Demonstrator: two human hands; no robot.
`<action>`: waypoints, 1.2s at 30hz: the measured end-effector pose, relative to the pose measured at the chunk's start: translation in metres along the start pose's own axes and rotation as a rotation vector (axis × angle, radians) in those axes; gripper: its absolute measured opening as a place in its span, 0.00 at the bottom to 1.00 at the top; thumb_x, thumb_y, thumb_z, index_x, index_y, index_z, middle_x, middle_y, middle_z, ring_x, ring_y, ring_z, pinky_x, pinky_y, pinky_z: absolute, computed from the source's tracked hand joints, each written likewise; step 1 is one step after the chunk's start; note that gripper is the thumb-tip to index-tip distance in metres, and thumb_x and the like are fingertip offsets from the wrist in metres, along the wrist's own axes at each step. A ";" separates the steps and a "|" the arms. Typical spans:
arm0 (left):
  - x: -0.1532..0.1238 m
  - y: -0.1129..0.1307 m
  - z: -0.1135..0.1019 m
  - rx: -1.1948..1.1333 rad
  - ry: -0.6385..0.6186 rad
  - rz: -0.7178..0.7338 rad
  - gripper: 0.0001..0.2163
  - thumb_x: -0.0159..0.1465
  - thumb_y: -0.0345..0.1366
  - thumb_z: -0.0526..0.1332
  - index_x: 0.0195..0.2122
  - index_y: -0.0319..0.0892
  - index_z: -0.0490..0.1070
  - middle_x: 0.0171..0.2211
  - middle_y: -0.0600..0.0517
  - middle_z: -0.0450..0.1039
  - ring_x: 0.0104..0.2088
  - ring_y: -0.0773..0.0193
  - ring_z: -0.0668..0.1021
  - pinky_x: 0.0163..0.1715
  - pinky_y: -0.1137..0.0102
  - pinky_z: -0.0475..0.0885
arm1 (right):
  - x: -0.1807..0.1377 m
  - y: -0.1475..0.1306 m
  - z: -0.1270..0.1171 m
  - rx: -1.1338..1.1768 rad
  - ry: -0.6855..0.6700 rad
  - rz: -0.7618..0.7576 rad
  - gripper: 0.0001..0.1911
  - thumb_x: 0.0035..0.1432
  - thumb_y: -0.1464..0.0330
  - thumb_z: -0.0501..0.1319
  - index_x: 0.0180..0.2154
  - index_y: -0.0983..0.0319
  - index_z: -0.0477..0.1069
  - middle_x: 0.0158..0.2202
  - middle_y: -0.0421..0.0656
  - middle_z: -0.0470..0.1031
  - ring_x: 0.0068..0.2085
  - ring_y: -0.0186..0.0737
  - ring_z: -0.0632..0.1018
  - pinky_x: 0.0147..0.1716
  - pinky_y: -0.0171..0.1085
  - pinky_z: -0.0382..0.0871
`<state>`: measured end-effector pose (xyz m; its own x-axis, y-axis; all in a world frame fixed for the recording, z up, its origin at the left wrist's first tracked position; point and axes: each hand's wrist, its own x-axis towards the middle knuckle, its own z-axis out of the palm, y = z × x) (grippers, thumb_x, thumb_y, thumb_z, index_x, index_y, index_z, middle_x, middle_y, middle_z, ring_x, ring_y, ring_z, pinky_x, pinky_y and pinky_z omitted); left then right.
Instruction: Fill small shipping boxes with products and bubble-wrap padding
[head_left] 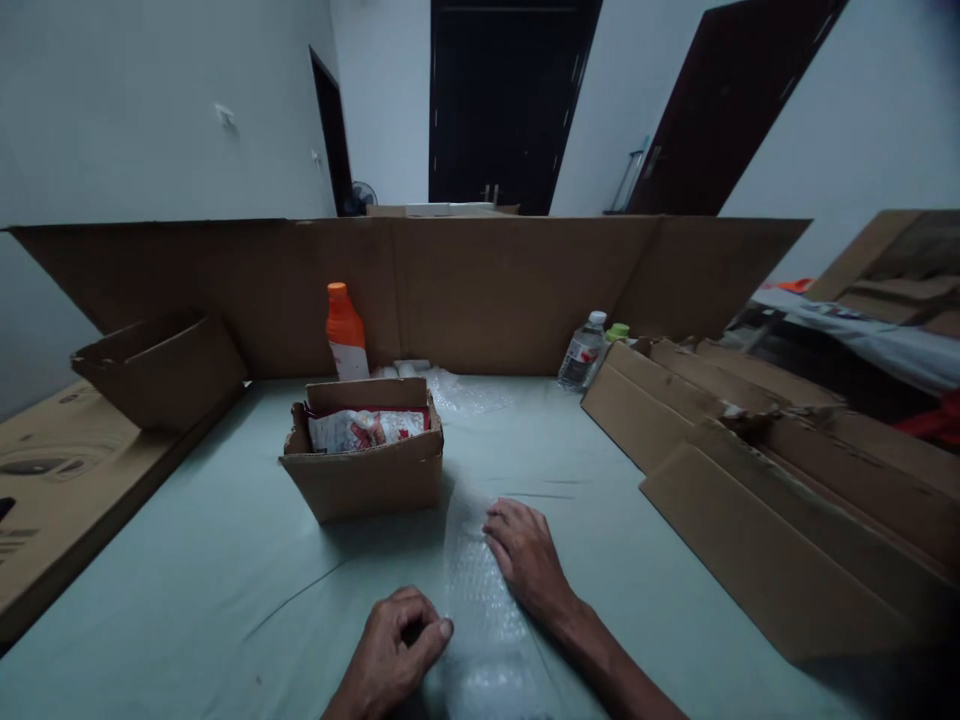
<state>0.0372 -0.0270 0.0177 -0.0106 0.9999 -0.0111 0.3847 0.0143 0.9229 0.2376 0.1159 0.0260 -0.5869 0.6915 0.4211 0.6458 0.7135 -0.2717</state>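
A strip of clear bubble wrap (472, 600) lies on the pale green table surface (225, 580) in front of me. My left hand (394, 650) is curled closed at the strip's left edge, thumb pinching against it. My right hand (525, 560) rests on the strip's right side, fingers bent and pressing down. Just beyond the wrap stands a small open cardboard box (365, 465) holding a red and white packet (364, 428).
An orange bottle (345, 333) stands behind the box, with more clear wrap (461, 392) beside it. A water bottle (583, 352) and a green cap (617, 331) stand at back right. Flattened cardboard boxes (750, 460) lie right; a cardboard wall (487, 290) spans the back.
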 end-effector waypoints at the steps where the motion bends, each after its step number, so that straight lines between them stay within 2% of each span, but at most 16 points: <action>1: -0.001 0.000 0.000 0.006 -0.002 0.001 0.17 0.63 0.47 0.58 0.25 0.40 0.73 0.28 0.47 0.74 0.32 0.60 0.75 0.34 0.69 0.65 | 0.005 0.003 -0.003 -0.020 0.025 -0.012 0.10 0.61 0.77 0.59 0.38 0.58 0.75 0.47 0.46 0.78 0.54 0.49 0.74 0.52 0.48 0.64; 4: -0.001 0.001 0.001 0.014 0.026 -0.004 0.13 0.63 0.42 0.58 0.29 0.40 0.76 0.29 0.48 0.75 0.32 0.60 0.76 0.33 0.69 0.66 | 0.025 0.013 -0.007 -0.074 0.107 -0.029 0.10 0.62 0.77 0.58 0.39 0.59 0.75 0.49 0.46 0.78 0.55 0.49 0.73 0.54 0.48 0.62; 7: -0.001 0.002 0.002 0.029 0.069 0.002 0.10 0.61 0.39 0.58 0.30 0.41 0.77 0.30 0.48 0.75 0.33 0.60 0.77 0.34 0.69 0.67 | 0.040 0.019 0.002 -0.124 0.157 0.028 0.12 0.61 0.76 0.57 0.42 0.59 0.75 0.52 0.48 0.77 0.57 0.50 0.71 0.55 0.48 0.61; 11: -0.004 0.000 0.000 0.070 0.085 0.020 0.09 0.62 0.37 0.58 0.31 0.41 0.77 0.30 0.48 0.76 0.33 0.59 0.78 0.35 0.68 0.69 | 0.038 0.025 0.025 -0.162 0.086 0.155 0.17 0.61 0.75 0.56 0.51 0.62 0.73 0.57 0.52 0.73 0.58 0.53 0.70 0.55 0.50 0.61; 14: -0.007 -0.003 -0.004 0.103 0.151 0.050 0.10 0.63 0.38 0.57 0.32 0.42 0.76 0.31 0.47 0.76 0.34 0.58 0.78 0.35 0.67 0.70 | 0.030 0.027 0.035 -0.142 0.028 0.170 0.18 0.63 0.73 0.55 0.53 0.61 0.72 0.57 0.52 0.73 0.57 0.52 0.70 0.55 0.49 0.61; 19: 0.004 0.001 0.002 0.086 0.261 0.122 0.10 0.62 0.37 0.59 0.42 0.41 0.77 0.45 0.41 0.77 0.47 0.52 0.78 0.48 0.60 0.73 | 0.026 0.025 0.033 -0.133 -0.016 0.173 0.17 0.66 0.70 0.55 0.54 0.58 0.72 0.57 0.49 0.74 0.57 0.50 0.71 0.55 0.47 0.62; 23: 0.024 0.013 0.017 0.121 0.205 0.166 0.16 0.60 0.34 0.60 0.49 0.41 0.75 0.53 0.40 0.74 0.53 0.50 0.76 0.54 0.57 0.70 | 0.028 0.026 0.031 -0.127 -0.042 0.168 0.16 0.66 0.69 0.56 0.53 0.58 0.73 0.56 0.49 0.74 0.57 0.49 0.72 0.55 0.47 0.62; 26: 0.034 0.015 0.032 0.216 0.097 0.227 0.21 0.58 0.34 0.62 0.54 0.41 0.72 0.55 0.39 0.73 0.55 0.47 0.74 0.57 0.53 0.68 | 0.028 0.028 0.030 -0.119 -0.051 0.163 0.16 0.66 0.69 0.57 0.53 0.59 0.73 0.56 0.50 0.74 0.57 0.50 0.72 0.55 0.48 0.62; 29: 0.035 0.007 0.045 0.338 -0.023 0.331 0.21 0.55 0.32 0.64 0.52 0.42 0.73 0.54 0.39 0.73 0.54 0.45 0.73 0.56 0.50 0.68 | 0.027 0.030 0.030 -0.114 -0.055 0.159 0.15 0.66 0.69 0.57 0.53 0.59 0.73 0.57 0.49 0.74 0.57 0.50 0.72 0.55 0.48 0.62; 32: 0.028 -0.003 0.053 0.410 0.007 0.455 0.17 0.55 0.29 0.62 0.47 0.42 0.74 0.55 0.39 0.71 0.55 0.46 0.72 0.56 0.49 0.68 | 0.027 0.030 0.028 -0.108 -0.059 0.150 0.16 0.66 0.69 0.56 0.53 0.58 0.73 0.57 0.49 0.74 0.57 0.49 0.72 0.55 0.48 0.62; 36: 0.012 -0.010 0.054 0.417 0.053 0.475 0.17 0.55 0.27 0.61 0.46 0.42 0.73 0.54 0.40 0.72 0.55 0.47 0.73 0.55 0.52 0.69 | 0.027 0.029 0.027 -0.097 -0.057 0.147 0.16 0.66 0.69 0.56 0.54 0.59 0.73 0.57 0.50 0.74 0.58 0.50 0.71 0.56 0.49 0.61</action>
<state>0.0836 -0.0150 -0.0125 0.2083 0.8962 0.3918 0.6861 -0.4193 0.5945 0.2273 0.1582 0.0058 -0.5074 0.7949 0.3329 0.7691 0.5919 -0.2411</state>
